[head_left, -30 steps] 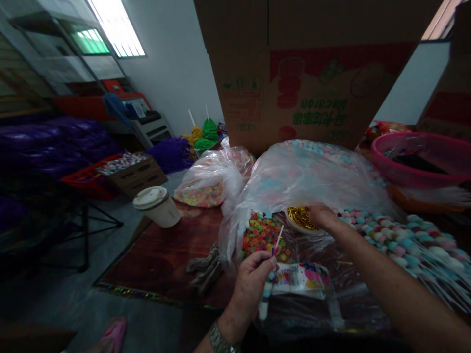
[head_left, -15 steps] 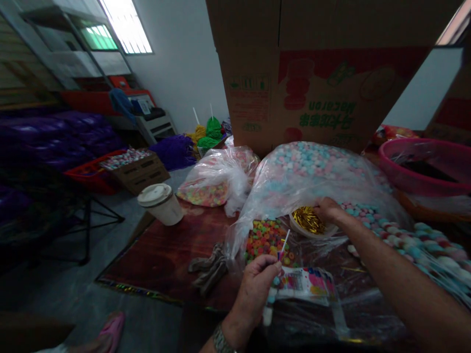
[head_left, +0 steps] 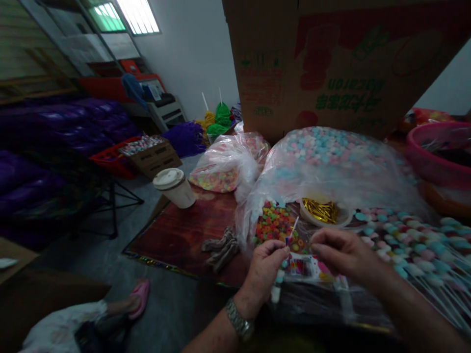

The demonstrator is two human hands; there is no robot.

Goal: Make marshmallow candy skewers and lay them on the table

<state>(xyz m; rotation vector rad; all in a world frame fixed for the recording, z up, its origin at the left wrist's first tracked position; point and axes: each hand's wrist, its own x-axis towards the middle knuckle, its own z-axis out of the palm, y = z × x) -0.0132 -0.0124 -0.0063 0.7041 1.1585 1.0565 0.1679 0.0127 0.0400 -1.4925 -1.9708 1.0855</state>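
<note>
Dark red-brown bench (head_left: 172, 233) with a glossy, wood-like top, set over a smooth grey floor (head_left: 165, 314). Behind, a pale wall (head_left: 191, 44) with a bright barred window (head_left: 138, 17); along one side, shiny purple bundles (head_left: 81, 117) and a red crate (head_left: 114, 164). Low on the floor side, a person's foot in a pink slipper (head_left: 140, 299). At the back, a tall brown carton (head_left: 272, 98) with red and green print.

On the bench, a lidded off-white cup (head_left: 174, 187), a crumpled grey cloth item (head_left: 222, 247) and a smaller clear bag (head_left: 228, 162) beside a large filmy bag (head_left: 331, 152) of rounded pastel pieces. Near its opening, small bright rings (head_left: 274, 223) and a round clear tub (head_left: 346, 219) of glinting gold strips (head_left: 320, 210). To the right, rows of puffy pastel skewers (head_left: 412, 240) on thin white sticks.

Between thumb and fingers of the left hand (head_left: 265, 262), pinched, a slim white stick (head_left: 293, 229), just above glossy printed packets (head_left: 305, 267). Near them, the right hand (head_left: 344, 250), raised, fingers curled; impossible to tell whether grasping anything.
</note>
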